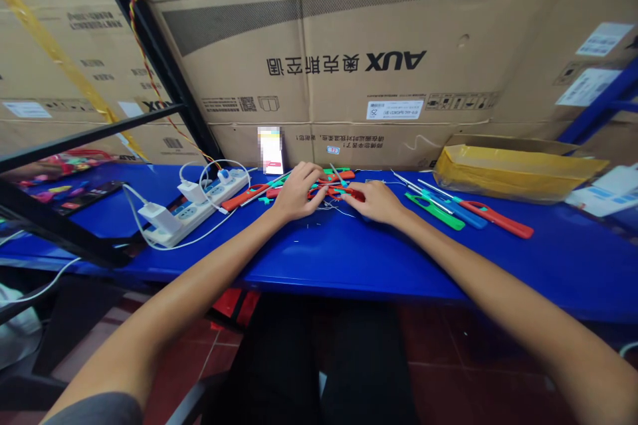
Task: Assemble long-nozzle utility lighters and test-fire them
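Note:
My left hand (302, 191) is over a pile of red and green lighter parts near the back of the blue table, its fingers curled around something I cannot make out. From the right, my right hand (377, 201) reaches into the same pile, thumb and fingers closed on a red lighter handle (351, 194) that they partly cover. A long red lighter (248, 195) with a metal tube lies left of my left hand. To the right of my right hand are a green lighter (438, 212), a blue lighter (466, 214) and a red lighter (503, 219), side by side.
A white power strip (192, 209) with chargers and looping cables lies on the left. Behind my hands, a phone (270, 151) leans against a large cardboard box (349, 26). A yellow-taped carton (513, 172) stands at right. Black metal bars (164, 46) frame the left side.

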Motion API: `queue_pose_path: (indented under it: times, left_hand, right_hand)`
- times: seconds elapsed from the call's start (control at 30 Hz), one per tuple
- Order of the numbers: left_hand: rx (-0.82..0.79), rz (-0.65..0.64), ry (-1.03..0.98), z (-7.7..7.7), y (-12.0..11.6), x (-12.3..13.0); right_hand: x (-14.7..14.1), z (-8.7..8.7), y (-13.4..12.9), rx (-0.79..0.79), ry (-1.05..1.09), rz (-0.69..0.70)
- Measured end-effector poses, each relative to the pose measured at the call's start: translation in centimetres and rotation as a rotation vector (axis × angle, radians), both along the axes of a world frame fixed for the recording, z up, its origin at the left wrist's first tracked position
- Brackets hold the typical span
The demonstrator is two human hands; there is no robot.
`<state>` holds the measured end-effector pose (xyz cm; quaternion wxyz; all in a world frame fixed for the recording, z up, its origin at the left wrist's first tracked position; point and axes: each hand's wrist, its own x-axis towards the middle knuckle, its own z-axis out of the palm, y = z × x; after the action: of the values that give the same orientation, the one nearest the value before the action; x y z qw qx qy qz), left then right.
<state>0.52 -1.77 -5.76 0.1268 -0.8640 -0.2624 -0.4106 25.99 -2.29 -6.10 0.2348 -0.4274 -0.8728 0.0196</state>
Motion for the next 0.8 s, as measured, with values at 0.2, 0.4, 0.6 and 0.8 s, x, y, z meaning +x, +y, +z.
queue_pose_path:
  times: [0.2,0.4,0.6,0.8]
  left_hand:
    - [-0.028,-0.029,0.015,-0.1,0.2,0.0]
    - [-0.116,-0.085,0.065,-0.7,0.3,0.2]
    - [-0.091,-0.074,0.069,-1.0,0.7,0.1]
    - [-0.096,-0.08,0.045,-1.0,0.8,0.2]
  right_hand:
    - [0.0,0.3,-0.2,-0.008,0.018,-0.009]
    - [-0.1,-0.1,-0.1,0.04,0.025,-0.038]
    - [-0.1,0.0,-0.2,0.078,-0.002,-0.045]
    - [-0.2,0.1,-0.4,0.064,-0.003,-0.031]
